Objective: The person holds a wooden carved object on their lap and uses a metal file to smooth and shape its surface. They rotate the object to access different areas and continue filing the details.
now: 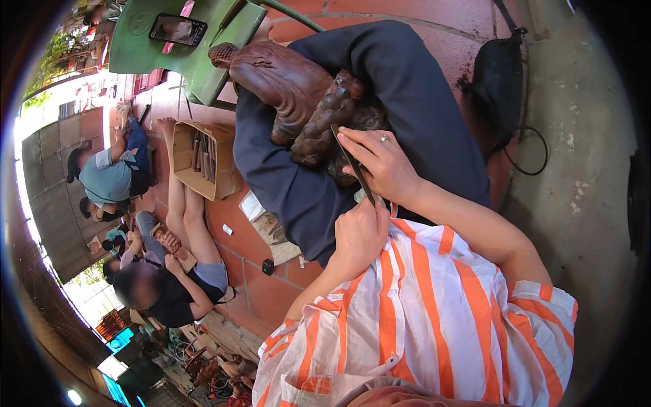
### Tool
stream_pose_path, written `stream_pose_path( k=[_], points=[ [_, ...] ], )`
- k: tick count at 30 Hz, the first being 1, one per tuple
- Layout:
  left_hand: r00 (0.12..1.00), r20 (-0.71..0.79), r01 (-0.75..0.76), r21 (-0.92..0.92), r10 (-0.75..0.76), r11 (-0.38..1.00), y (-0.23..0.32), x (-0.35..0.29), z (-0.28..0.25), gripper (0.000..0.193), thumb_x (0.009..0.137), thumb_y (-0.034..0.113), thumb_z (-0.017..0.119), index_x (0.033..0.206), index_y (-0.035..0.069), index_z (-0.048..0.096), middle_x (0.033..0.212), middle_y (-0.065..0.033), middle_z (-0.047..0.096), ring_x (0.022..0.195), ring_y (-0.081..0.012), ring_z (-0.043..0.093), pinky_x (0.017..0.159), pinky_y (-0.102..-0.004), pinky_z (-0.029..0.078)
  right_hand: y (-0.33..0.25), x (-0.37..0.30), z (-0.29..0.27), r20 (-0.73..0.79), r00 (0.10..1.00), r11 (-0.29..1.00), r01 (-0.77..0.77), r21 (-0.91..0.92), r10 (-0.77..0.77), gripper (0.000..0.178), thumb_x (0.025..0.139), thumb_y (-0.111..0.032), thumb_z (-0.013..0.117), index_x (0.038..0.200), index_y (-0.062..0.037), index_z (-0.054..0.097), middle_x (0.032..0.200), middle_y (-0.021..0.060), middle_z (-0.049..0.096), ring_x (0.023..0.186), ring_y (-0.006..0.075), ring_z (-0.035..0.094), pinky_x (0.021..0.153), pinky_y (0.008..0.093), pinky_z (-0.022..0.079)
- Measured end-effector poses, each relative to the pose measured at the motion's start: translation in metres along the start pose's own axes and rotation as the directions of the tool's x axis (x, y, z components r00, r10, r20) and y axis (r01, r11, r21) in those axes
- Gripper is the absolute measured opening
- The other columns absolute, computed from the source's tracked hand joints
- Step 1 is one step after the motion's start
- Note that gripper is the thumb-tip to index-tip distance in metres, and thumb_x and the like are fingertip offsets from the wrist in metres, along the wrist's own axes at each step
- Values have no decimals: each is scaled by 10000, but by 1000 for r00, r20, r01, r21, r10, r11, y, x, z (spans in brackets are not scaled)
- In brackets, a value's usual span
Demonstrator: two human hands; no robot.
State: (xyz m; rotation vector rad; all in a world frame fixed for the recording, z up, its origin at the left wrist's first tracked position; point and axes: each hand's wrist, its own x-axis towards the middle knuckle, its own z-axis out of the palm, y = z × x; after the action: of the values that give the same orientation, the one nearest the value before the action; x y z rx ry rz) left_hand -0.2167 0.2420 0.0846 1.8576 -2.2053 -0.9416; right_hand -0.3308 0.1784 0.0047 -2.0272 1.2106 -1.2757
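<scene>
A dark reddish-brown wooden statue (281,78) leans between my bent legs, its knobbly-haired head toward the green chair. Its carved base of rounded lumps (325,122) is turned toward me. My left hand (363,234) is closed around the near end of a narrow, dark metal carving tool (352,161). Higher up, my right hand (381,163), with a ring on one finger, presses its fingers on the tool near the far tip. That tip meets the lumpy base. Whether the tool is a file or a chisel I cannot tell.
A phone (178,30) lies on the green chair (139,51). An open cardboard box (227,166) holds several long, thin tools. On the tiles sit a small black object (268,266) and a cloth (274,230). A black bag (498,88) lies right. Several people (180,295) sit at left.
</scene>
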Motion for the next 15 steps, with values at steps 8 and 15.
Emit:
stream_pose_path(
  k=[8,15],
  points=[
    [997,51,45,100,-50,994,-8,-1,5,247,907,149,534,753,-43,551,616,-245,612,545,-416,623,536,-484,508,4,-6,4,60,998,1000,-5,-7,6,592,756,-159,780,1288,1,575,1311,114,590,1126,277,593,1004,441,430],
    [1000,31,1,53,-2,999,-4,0,3,210,907,134,530,790,-38,558,683,-235,638,562,-401,630,542,-473,509,3,-4,3,22,1000,1000,-6,5,6,585,756,-154,778,1286,-5,580,1308,108,594,1129,269,594,994,436,433]
  ],
)
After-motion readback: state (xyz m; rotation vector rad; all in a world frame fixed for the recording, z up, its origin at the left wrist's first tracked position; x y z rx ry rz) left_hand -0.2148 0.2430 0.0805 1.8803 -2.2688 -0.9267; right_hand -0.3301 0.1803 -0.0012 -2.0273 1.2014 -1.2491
